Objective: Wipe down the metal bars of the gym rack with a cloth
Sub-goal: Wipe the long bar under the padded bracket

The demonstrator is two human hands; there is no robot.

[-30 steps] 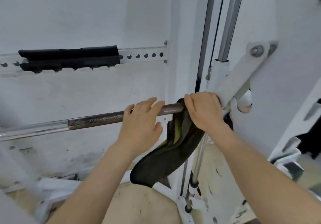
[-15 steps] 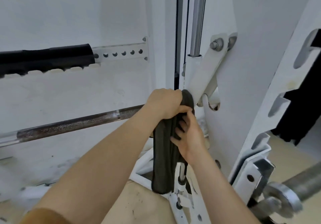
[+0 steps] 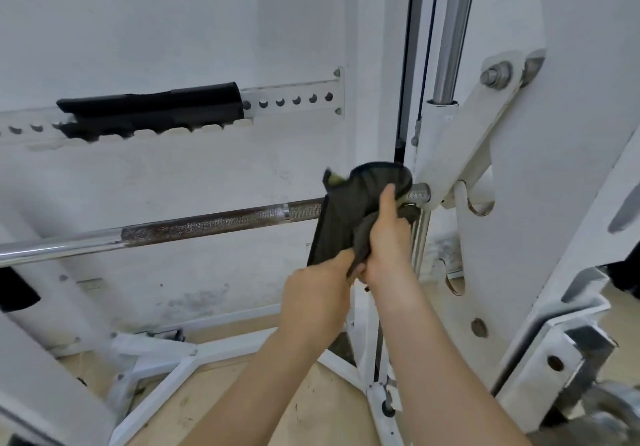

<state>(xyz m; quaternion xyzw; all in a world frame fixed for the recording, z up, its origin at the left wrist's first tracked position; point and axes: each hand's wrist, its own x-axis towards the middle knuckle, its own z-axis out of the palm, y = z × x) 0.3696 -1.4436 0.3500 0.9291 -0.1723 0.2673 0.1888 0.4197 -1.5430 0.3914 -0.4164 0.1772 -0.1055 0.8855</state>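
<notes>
Two grips on cloth (image 3: 343,217) over bar (image 3: 214,224), left hand (image 3: 318,293) low, right hand (image 3: 388,237) higher, white bracket (image 3: 460,154) beside.

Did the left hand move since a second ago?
Yes. The left hand went down: before, it was up on the bar, and now it holds the hanging cloth below the bar.

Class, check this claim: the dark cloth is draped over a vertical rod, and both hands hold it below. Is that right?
No. The head view shows the cloth draped over the horizontal bar, not a vertical rod. The left hand and right hand do both hold it below the bar.
</notes>
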